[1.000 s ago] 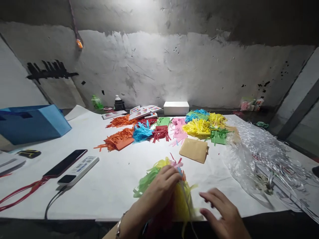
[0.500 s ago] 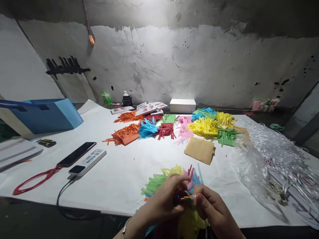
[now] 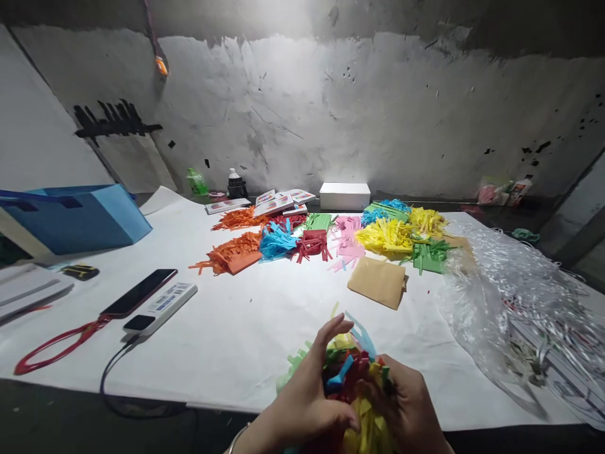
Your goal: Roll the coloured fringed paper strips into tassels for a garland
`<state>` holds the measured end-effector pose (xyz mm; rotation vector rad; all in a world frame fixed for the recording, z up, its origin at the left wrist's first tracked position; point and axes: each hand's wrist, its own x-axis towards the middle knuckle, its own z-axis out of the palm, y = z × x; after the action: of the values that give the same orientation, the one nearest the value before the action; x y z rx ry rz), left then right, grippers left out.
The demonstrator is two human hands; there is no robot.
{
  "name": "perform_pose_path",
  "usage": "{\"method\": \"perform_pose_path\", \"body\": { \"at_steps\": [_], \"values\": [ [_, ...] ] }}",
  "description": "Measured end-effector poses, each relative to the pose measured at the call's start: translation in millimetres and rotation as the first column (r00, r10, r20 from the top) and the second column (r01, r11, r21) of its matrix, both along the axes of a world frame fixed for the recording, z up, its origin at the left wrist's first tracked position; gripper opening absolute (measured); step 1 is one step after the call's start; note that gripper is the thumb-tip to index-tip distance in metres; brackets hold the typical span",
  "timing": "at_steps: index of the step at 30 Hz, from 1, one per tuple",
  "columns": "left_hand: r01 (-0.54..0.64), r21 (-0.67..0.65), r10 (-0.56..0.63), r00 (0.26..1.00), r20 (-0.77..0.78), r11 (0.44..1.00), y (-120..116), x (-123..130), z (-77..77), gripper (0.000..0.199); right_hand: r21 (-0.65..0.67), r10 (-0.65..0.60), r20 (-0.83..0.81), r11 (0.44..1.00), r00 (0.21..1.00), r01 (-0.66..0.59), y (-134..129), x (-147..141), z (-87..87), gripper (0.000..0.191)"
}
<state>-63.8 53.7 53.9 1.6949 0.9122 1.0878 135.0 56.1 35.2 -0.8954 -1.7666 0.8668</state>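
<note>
A bunch of multicoloured tissue-paper tassels [image 3: 363,384], with yellow, red, green and blue strips, is between my hands at the table's near edge. My left hand [image 3: 309,394] is cupped at its left side, thumb and fingers spread wide apart. On the other side, my right hand [image 3: 412,403] has its fingers closed round the strips; its fingertips are partly hidden among them. Pale green fringe [image 3: 290,366] pokes out behind my left hand, and a light blue strip [image 3: 362,334] sticks up between the hands.
Fringed paper bundles lie across the table, orange [image 3: 236,252], blue [image 3: 278,241] and yellow [image 3: 385,236] among them. A folded brown paper [image 3: 377,282] is nearer. At left are a phone [image 3: 139,293], white power bank [image 3: 161,309] and blue bag [image 3: 89,217]; clear plastic strands [image 3: 524,290] spread at right.
My hands no longer pinch at a thin pale strand; the left has spread open and the right has closed round the tassels. The bunch is gathered up higher. The view has shifted slightly.
</note>
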Motion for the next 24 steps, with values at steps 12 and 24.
{"method": "perform_pose_path", "body": {
  "at_steps": [12,24],
  "values": [
    [0.128,-0.055,-0.139,0.924,-0.355,0.990,-3,-21,5.5,0.099,0.015,0.082,0.048,0.996,0.995,-0.083,4,-9,6.7,0.028],
    [0.215,-0.310,-0.035,0.868,0.495,0.926,-11,30,-56.1,0.138,-0.159,-0.033,-0.122,0.987,0.992,0.014,-14,-20,5.0,0.033]
  ]
}}
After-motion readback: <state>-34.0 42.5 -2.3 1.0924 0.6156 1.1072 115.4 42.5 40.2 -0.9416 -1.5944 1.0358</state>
